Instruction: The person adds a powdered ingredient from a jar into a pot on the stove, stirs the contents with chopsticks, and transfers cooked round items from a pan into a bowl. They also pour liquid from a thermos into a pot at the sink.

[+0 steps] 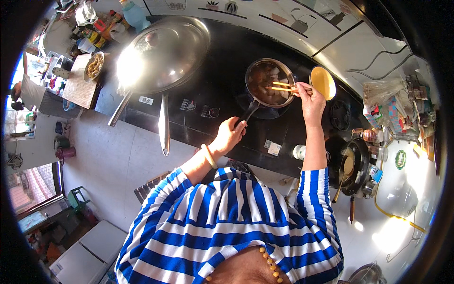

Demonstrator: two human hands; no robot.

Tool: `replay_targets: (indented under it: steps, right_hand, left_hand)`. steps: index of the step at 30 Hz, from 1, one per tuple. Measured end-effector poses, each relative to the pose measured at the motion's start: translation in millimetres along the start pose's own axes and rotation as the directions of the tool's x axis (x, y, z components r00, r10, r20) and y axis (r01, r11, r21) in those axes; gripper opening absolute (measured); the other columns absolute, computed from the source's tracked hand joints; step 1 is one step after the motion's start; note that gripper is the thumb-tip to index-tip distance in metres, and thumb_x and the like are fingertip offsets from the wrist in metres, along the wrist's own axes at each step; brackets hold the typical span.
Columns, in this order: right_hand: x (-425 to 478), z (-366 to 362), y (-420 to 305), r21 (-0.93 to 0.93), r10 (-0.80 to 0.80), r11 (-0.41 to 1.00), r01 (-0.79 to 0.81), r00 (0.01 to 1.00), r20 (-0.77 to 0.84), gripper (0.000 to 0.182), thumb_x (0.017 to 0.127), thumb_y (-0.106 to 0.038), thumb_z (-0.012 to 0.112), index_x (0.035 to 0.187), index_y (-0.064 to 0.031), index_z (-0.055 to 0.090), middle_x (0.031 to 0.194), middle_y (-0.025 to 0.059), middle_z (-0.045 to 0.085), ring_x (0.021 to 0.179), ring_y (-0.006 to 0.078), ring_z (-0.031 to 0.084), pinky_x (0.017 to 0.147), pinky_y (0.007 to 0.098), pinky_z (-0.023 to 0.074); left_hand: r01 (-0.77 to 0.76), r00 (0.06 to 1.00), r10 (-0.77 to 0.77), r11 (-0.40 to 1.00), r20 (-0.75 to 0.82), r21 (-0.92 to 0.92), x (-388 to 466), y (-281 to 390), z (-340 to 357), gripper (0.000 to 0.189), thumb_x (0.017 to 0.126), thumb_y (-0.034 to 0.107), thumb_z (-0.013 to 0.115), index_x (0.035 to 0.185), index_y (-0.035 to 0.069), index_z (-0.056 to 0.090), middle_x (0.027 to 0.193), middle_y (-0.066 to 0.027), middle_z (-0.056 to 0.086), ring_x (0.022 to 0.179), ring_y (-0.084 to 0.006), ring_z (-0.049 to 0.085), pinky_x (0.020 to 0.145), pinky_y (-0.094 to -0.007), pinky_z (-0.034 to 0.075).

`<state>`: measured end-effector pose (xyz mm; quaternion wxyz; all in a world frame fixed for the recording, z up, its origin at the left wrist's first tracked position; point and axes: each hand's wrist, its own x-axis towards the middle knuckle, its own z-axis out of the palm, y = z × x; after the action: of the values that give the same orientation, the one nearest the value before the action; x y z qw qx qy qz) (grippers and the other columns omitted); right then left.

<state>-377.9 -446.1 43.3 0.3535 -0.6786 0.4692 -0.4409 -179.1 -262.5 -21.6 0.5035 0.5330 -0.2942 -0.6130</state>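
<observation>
My left hand (230, 134) is closed around the dark handle (248, 112) of a saucepan (250, 64) on the right part of the black stove. Pieces of food (271, 76) lie in brown liquid inside the pan. A pair of chopsticks (287, 87) is held in my right hand (313, 103), their tips down in the pan among the pieces. Just behind and to the right of that hand stands a yellow bowl (322, 82), tilted towards me. To the left, a large domed metal lid (170, 53) covers a pan whose metal handle points towards me.
A wooden cutting board (79, 83) with a plate of food (94, 66) lies at the left, near bottles and jars. Right of the stove are a dark wok (358, 177) with a ladle and packaged goods. Another person (33, 92) is at the far left.
</observation>
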Motion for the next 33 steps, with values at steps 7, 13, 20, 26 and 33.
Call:
replay_targets:
  steps: [7, 13, 20, 26, 33]
  right_hand:
    - [0, -13, -8, -0.021, 0.007, 1.000, -0.008, 0.999, -0.051, 0.021, 0.089, -0.013, 0.065, 0.095, 0.0075, 0.067, 0.082, 0.0090, 0.068, 0.071, 0.0129, 0.066, 0.070, 0.0262, 0.0563]
    - [-7, -1, -17, 0.065, 0.061, 0.996, -0.066, 0.995, 0.083, 0.021, 0.091, -0.011, 0.062, 0.099, 0.0080, 0.066, 0.087, 0.0100, 0.068, 0.077, 0.0141, 0.066, 0.071, 0.0251, 0.0556]
    - [-8, -14, -13, -0.015, 0.018, 1.000, -0.018, 0.999, -0.046, 0.019, 0.089, -0.012, 0.065, 0.096, 0.0058, 0.068, 0.081, 0.0072, 0.067, 0.072, 0.0122, 0.065, 0.069, 0.0251, 0.0550]
    - [-16, -6, -25, 0.009, 0.088, 0.996, -0.088, 0.995, 0.048, 0.021, 0.089, -0.012, 0.065, 0.096, 0.0072, 0.067, 0.082, 0.0089, 0.067, 0.073, 0.0135, 0.066, 0.070, 0.0265, 0.0561]
    - [-6, -4, -10, -0.020, -0.014, 1.000, 0.013, 0.998, -0.058, 0.019, 0.089, -0.010, 0.064, 0.098, 0.0067, 0.067, 0.084, 0.0085, 0.068, 0.073, 0.0124, 0.065, 0.070, 0.0253, 0.0559]
  left_hand:
    - [-0.024, 0.999, 0.028, 0.995, -0.047, 0.094, -2, -3, 5, 0.025, 0.098, 0.024, 0.051, 0.095, 0.000, 0.056, 0.071, -0.0039, 0.054, 0.050, -0.0049, 0.042, 0.043, -0.0179, 0.033]
    - [0.079, 0.996, -0.071, 0.979, 0.048, -0.189, -11, 8, -3, 0.047, 0.097, 0.044, 0.046, 0.104, -0.001, 0.055, 0.079, -0.0085, 0.060, 0.054, -0.0126, 0.054, 0.051, -0.0251, 0.045]
    - [-0.018, 0.912, 0.185, 0.910, -0.367, 0.414, 1, -51, -71, 0.045, 0.082, 0.026, 0.073, 0.110, -0.004, 0.054, 0.080, -0.0113, 0.060, 0.061, -0.0169, 0.060, 0.057, -0.0287, 0.052]
    - [-0.017, 0.784, 0.498, 0.614, -0.370, 0.789, 30, -71, -91, 0.064, 0.068, 0.027, 0.083, 0.117, -0.003, 0.055, 0.084, -0.0142, 0.055, 0.064, -0.0226, 0.057, 0.059, -0.0325, 0.049]
    - [-0.089, 0.805, 0.556, 0.457, -0.206, 0.885, 46, -70, -94, 0.034, 0.076, 0.017, 0.075, 0.099, -0.002, 0.060, 0.081, -0.0144, 0.053, 0.065, -0.0271, 0.056, 0.059, -0.0353, 0.048]
